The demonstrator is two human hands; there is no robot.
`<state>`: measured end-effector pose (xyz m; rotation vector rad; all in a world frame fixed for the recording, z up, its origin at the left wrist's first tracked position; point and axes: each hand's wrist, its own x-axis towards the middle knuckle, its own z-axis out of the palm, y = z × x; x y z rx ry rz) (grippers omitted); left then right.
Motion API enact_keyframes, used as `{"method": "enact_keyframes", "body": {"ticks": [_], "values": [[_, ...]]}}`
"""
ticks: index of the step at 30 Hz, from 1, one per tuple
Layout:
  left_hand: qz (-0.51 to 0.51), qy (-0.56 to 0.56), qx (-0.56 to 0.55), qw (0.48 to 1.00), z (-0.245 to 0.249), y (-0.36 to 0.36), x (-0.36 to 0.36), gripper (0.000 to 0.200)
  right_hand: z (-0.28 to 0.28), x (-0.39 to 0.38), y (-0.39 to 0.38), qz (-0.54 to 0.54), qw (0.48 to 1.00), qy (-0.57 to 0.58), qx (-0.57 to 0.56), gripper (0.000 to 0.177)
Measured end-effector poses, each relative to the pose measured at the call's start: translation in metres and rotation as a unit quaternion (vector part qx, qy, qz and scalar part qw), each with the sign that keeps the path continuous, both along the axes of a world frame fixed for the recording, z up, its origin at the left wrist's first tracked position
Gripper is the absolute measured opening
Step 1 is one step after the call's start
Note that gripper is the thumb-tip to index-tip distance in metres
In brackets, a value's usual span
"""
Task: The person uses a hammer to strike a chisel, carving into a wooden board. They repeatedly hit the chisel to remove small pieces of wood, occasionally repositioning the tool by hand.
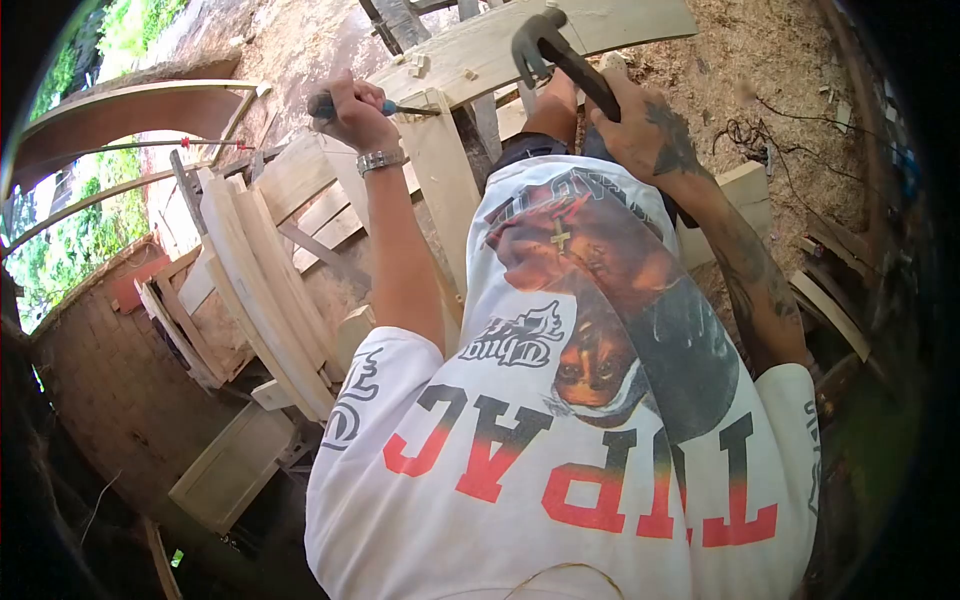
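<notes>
My left hand (358,115) is closed around the handle of a chisel (414,109), with a bit of dark and blue handle showing at either side of the fist. Its metal blade points right and overlaps the end of a pale board (447,190). In my right hand (640,125) is a claw hammer (548,47), gripped by its dark handle, its head raised over a wide plank (625,25). Small wood chips (418,64) lie on that plank, close to the chisel.
Several curved wooden pieces (262,290) lean together at the left, beside slatted boards (325,215). Shavings cover the ground (770,60). Dark cords (765,135) lie at the right, near some offcuts (832,312). A pale panel (232,465) stands at lower left.
</notes>
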<state>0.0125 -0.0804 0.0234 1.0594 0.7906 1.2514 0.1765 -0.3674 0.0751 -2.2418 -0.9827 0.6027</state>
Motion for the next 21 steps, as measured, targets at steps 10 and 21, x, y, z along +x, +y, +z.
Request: {"method": "enact_keyframes", "body": {"ticks": [10, 21], "values": [[-0.03, 0.048, 0.069, 0.996, -0.009, -0.017, 0.008, 0.032, 0.044, 0.003, 0.077, 0.108, 0.957, -0.073, 0.259, 0.031], [0.025, 0.429, 0.423, 0.798, -0.116, 0.022, -0.02, 0.018, 0.009, -0.023, 0.117, 0.244, 0.954, -0.139, 0.103, 0.028]]}}
